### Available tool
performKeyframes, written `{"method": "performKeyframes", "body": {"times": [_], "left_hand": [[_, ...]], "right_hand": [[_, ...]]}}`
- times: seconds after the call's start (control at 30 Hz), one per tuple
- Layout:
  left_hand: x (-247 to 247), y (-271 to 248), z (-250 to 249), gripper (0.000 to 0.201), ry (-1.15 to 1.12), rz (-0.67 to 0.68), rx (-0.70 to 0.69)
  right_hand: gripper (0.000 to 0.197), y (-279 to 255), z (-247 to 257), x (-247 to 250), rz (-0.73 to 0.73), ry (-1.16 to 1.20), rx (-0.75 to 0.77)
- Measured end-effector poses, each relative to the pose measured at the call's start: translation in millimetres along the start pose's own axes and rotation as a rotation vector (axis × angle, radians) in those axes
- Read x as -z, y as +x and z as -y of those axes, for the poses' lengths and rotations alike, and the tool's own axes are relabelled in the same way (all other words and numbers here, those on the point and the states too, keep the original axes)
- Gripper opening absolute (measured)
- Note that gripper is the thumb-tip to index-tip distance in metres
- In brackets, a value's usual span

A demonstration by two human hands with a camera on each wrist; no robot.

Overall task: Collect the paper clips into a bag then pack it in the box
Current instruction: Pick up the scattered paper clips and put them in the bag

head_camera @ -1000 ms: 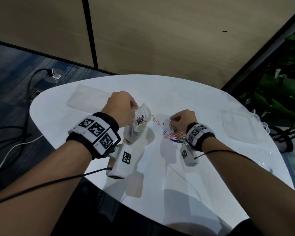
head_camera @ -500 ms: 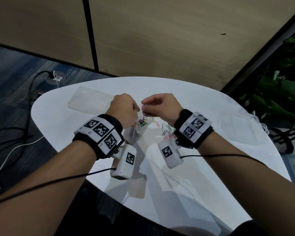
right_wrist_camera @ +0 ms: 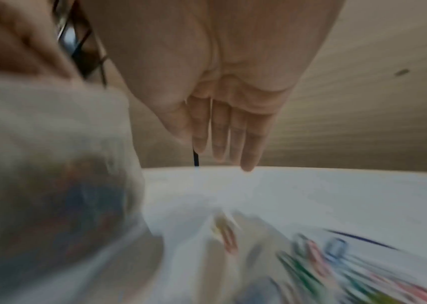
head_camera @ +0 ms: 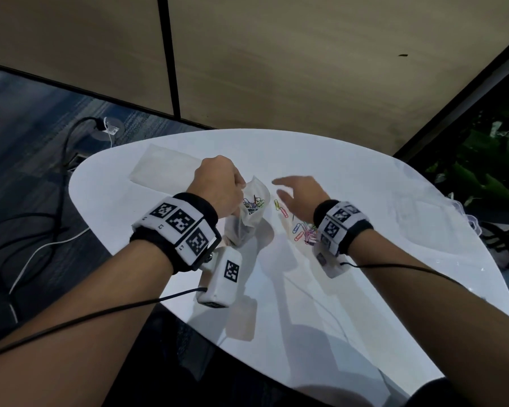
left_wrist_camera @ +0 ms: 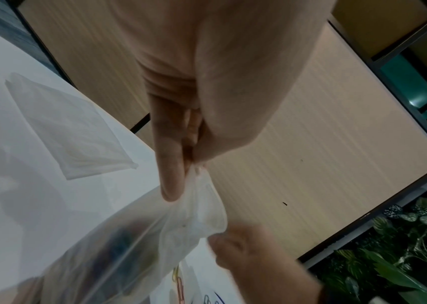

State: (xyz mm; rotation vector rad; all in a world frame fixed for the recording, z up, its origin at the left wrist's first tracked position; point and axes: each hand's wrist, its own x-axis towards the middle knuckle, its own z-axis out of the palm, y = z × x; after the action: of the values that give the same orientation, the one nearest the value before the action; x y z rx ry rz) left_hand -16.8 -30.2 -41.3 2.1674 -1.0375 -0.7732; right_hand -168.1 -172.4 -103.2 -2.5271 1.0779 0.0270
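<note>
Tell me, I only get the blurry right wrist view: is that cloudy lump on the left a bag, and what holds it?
Observer: Yes, a clear bag; the left hand pinches its rim.
Operator: Anything inside?
Observer: Coloured paper clips, sharp in the head view.
Operator: Any other bags?
Observer: One flat bag lies on the table beyond the left hand.
</note>
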Motion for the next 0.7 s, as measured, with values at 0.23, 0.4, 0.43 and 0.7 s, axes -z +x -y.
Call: {"method": "performKeyframes", "body": {"times": [0.23,0.4,0.43,0.7], "left_hand": [[5.8,-0.1,4.3,0.023,0.046,0.008,-0.003],[1.0,1.3,2.5,0.022,0.054,0.014,0.002],[-0.6,1.1,1.2,0.023,0.059,0.017,-0.001],[-9.1,-0.1,-4.5,0.024,0.093,0.027,-0.020]], "right_hand": [[0.061,-23.7,-51.9,-57.6,0.255,-0.429,0.250],[0.060,-42.6,-96.5,-36.1,0.278,-0.526,0.044],[0.059,-44.0,-102.5,-32.8,0.281,-0.455,0.018],[0.020,-42.9,-96.4,-28.2,0.082,-0.298,-0.068]]}}
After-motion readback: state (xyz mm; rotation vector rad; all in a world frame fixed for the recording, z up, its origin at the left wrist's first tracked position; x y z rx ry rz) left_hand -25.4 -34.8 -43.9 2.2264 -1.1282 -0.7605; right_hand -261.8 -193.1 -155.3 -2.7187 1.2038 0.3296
